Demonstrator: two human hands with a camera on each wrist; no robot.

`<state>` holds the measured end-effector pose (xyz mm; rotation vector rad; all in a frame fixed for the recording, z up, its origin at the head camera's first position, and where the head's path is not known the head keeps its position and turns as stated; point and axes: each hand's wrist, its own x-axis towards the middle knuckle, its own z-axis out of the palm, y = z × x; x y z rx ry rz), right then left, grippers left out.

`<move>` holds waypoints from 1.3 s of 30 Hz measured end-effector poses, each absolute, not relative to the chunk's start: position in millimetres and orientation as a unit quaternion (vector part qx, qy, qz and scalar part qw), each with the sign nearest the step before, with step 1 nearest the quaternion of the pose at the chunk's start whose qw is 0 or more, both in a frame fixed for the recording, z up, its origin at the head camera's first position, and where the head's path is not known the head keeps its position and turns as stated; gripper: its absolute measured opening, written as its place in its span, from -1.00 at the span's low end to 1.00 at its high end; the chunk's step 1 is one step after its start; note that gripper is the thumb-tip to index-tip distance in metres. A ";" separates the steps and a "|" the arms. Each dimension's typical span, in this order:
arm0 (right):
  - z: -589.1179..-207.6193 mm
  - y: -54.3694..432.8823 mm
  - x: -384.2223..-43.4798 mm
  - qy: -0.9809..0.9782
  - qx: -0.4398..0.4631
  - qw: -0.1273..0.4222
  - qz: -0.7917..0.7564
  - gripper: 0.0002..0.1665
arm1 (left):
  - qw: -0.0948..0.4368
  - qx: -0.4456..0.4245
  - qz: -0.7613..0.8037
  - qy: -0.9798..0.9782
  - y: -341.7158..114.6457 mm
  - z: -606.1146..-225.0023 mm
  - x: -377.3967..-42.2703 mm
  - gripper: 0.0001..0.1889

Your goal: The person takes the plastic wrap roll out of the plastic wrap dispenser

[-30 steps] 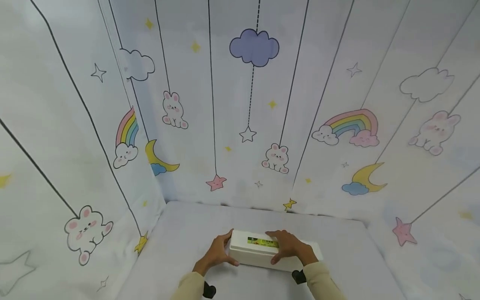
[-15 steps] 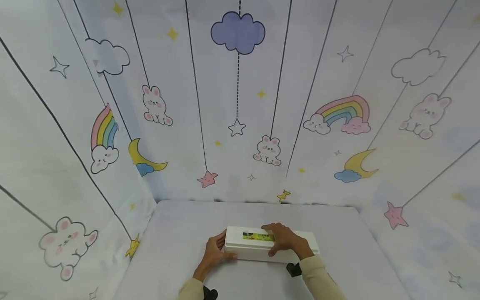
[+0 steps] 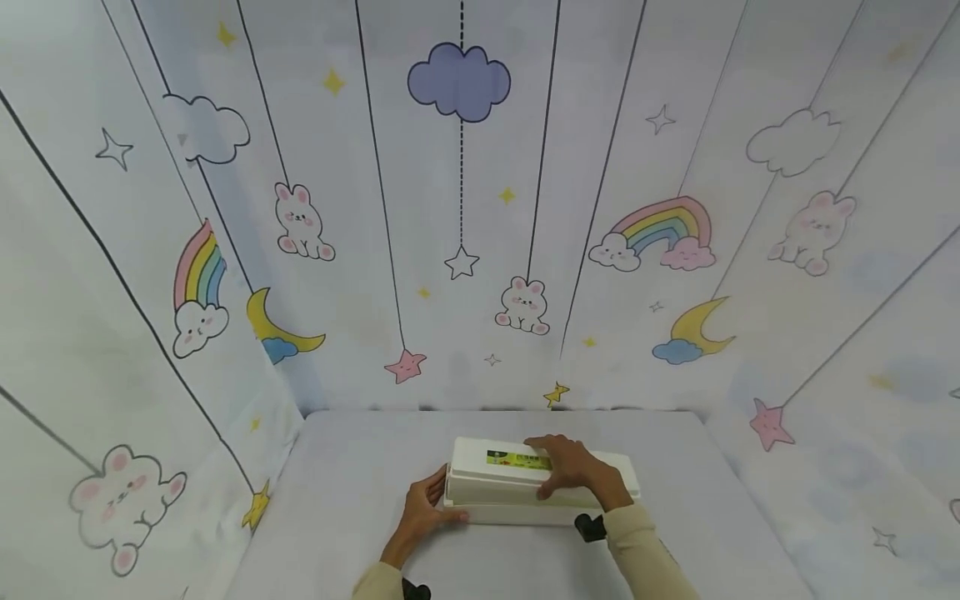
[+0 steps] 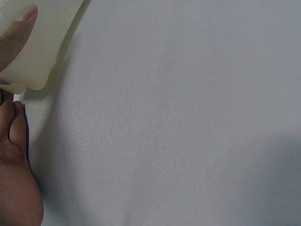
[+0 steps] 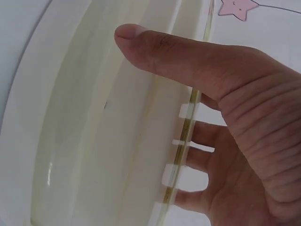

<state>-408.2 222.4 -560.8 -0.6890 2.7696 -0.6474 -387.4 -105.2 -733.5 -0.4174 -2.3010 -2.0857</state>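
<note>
A long white plastic box lies on the table in the head view, its lid (image 3: 468,454) raised slightly off the base (image 3: 510,514). A gap shows between them along the front. My right hand (image 3: 572,468) grips the lid across its width, thumb in front and fingers over the back edge. The left hand (image 3: 422,510) holds the left end of the base, thumb on the front wall and fingers around the end. The right wrist view shows my thumb (image 5: 164,52) against the pale lid. What lies inside the box is hidden.
A yellow-green label (image 3: 513,459) is stuck on the lid. White cloth covers the table (image 3: 360,450). Printed walls with clouds, rabbits and stars rise behind it and on both sides. Dark wrist devices (image 3: 590,527) sit below the hands.
The lid, flush on the box before, has come up off the base in my right hand. My left hand has stayed at the left end. The head view has shifted a little.
</note>
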 end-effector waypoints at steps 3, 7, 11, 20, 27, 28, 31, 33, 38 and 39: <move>-548.2 232.7 -399.5 0.947 -0.218 0.097 -0.215 0.13 | 0.005 -0.130 -0.660 -0.740 -101.8 -730.8 -383.2 0.16; -534.5 245.6 -390.2 0.958 -0.188 0.074 -0.201 0.14 | 0.004 -0.112 -0.670 -0.734 -100.6 -729.3 -381.4 0.19; -530.7 259.7 -386.5 0.970 -0.146 0.059 -0.184 0.16 | -0.005 -0.101 -0.686 -0.721 -101.0 -733.7 -384.5 0.21; -527.5 298.0 -371.3 0.982 -0.103 0.008 -0.159 0.15 | 0.015 -0.113 -0.676 -0.728 -102.6 -733.5 -384.5 0.18; -520.7 323.6 -355.8 0.986 -0.051 -0.013 -0.157 0.17 | 0.006 -0.101 -0.681 -0.725 -100.8 -728.3 -379.2 0.16; -520.5 326.9 -354.8 0.987 -0.045 -0.018 -0.152 0.17 | 0.005 -0.099 -0.681 -0.725 -100.7 -727.1 -378.9 0.16; -520.6 336.5 -353.0 0.989 -0.024 -0.028 -0.140 0.19 | 0.010 -0.103 -0.677 -0.729 -99.8 -724.2 -378.2 0.15; -521.0 343.2 -352.3 0.990 -0.012 -0.030 -0.136 0.20 | 0.016 -0.101 -0.672 -0.733 -99.2 -723.1 -377.6 0.15; -526.5 357.2 -350.1 0.991 0.019 -0.033 -0.129 0.21 | 0.022 -0.110 -0.662 -0.741 -101.0 -724.9 -377.1 0.13; -527.3 359.0 -348.7 0.991 0.025 -0.035 -0.130 0.21 | 0.022 -0.113 -0.662 -0.741 -101.8 -725.6 -377.1 0.13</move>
